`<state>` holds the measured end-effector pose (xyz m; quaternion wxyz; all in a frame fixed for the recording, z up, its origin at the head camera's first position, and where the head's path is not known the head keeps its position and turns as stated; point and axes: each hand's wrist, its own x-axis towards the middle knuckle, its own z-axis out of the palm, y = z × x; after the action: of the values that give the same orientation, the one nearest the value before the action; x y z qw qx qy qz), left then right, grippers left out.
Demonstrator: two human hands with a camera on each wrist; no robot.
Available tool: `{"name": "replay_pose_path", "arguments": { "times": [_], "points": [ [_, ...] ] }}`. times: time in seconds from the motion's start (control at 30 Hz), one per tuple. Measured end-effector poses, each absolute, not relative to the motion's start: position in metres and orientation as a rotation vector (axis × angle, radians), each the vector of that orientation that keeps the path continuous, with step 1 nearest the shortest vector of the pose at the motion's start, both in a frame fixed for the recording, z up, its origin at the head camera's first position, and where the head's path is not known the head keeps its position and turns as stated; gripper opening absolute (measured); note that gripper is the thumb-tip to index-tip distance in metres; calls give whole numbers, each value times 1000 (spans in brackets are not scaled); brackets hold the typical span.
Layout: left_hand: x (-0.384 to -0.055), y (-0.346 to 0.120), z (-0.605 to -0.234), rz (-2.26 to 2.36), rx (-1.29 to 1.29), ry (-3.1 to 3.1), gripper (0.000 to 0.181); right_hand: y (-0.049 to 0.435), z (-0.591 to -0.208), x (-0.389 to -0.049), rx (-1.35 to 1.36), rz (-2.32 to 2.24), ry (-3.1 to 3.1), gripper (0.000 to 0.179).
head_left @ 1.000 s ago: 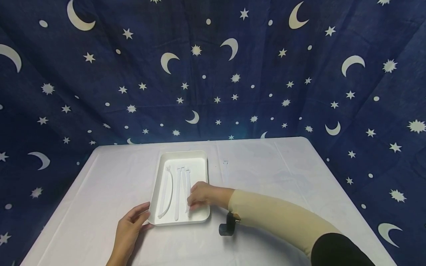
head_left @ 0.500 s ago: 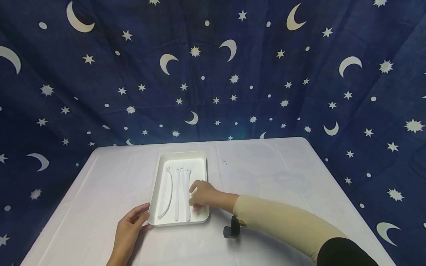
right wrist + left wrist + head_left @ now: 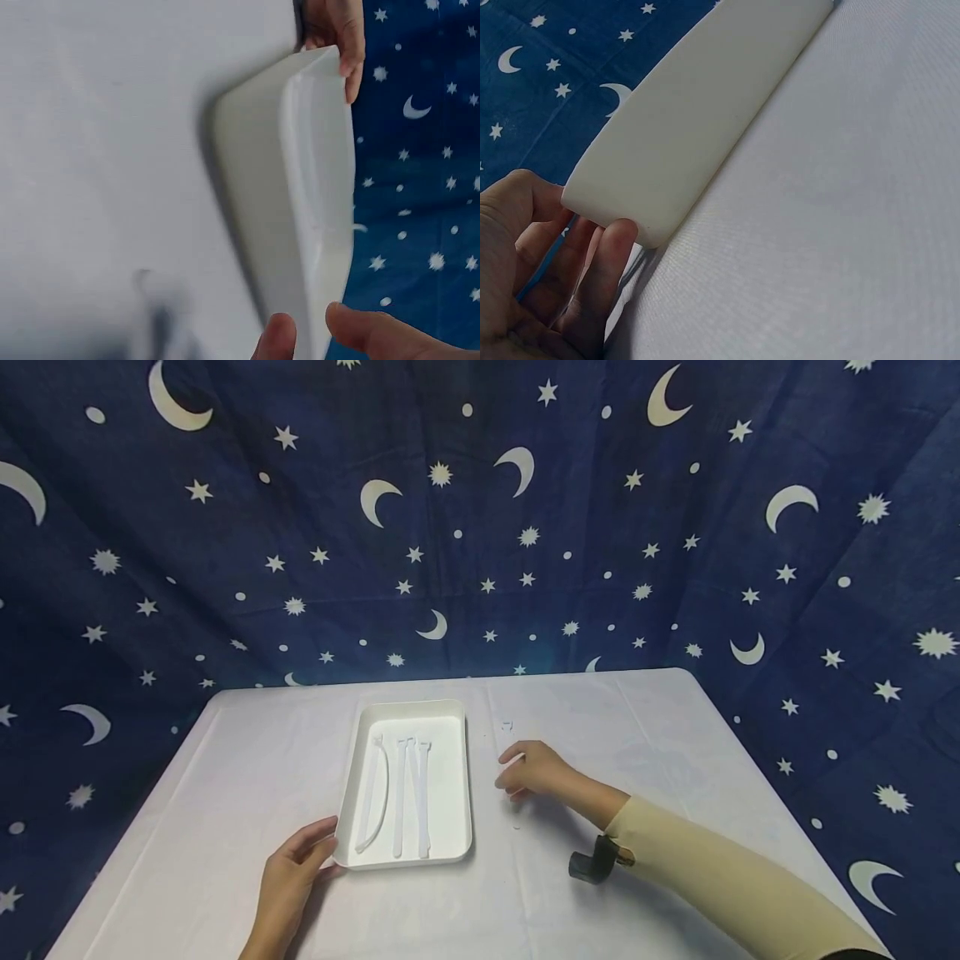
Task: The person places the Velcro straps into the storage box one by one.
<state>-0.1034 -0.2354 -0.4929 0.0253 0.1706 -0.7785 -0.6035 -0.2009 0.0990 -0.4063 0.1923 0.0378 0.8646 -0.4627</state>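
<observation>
A shallow white tray (image 3: 448, 852) holds several long, thin white strips (image 3: 400, 797) with small crosswise ends, lying lengthwise side by side. The leftmost strip (image 3: 384, 797) bows out in a curve. At the tray's near left corner, my left hand (image 3: 292, 872) grips the rim and wall between thumb and fingers; the left wrist view shows the thumb (image 3: 619, 236) against the corner. To the right of the tray, over the table, my right hand (image 3: 536, 770) hangs with loosely bent fingers. In the right wrist view its thumb and finger stand apart with nothing between them.
A small clear piece (image 3: 507, 726) lies beyond my right hand, and a tiny pale bit (image 3: 516, 827) lies nearer. White cloth covers the table (image 3: 600, 910). Behind it hangs a blue curtain (image 3: 480, 502) with moons and stars.
My right hand has let go of the rightmost strip, lifted out of the tray and moved right over the table. The left hand stays at the tray's corner.
</observation>
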Motion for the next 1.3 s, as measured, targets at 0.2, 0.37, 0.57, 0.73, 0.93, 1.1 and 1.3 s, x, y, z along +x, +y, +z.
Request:
{"name": "replay_pose_path", "arguments": {
  "times": [0.2, 0.37, 0.57, 0.73, 0.93, 1.1, 1.3],
  "points": [
    [-104, -235, -493, -1864, 541, -2398, 40, 111, -427, -193, 149, -1270, 2495, 51],
    [-102, -234, -493, -1848, 534, -2411, 40, 111, -441, -189, 107, -1180, 2608, 56],
    [-101, -235, -492, -1899, 533, -2399, 40, 108, -453, -187, 74, -1148, 2731, 42],
    [-101, -235, -491, -1896, 523, -2397, 40, 104, -459, -187, 66, -1043, 2853, 38],
    [-102, -235, -489, -1896, 528, -2395, 42, 100, -458, -189, 53, -974, 2888, 38],
    [-103, -236, -489, -1905, 547, -2388, 41, 99, -458, -190, 26, -951, 2892, 37],
    [-103, -235, -490, -1914, 559, -2383, 43, 99, -458, -189, 17, -961, 2877, 36]
  ]
}}
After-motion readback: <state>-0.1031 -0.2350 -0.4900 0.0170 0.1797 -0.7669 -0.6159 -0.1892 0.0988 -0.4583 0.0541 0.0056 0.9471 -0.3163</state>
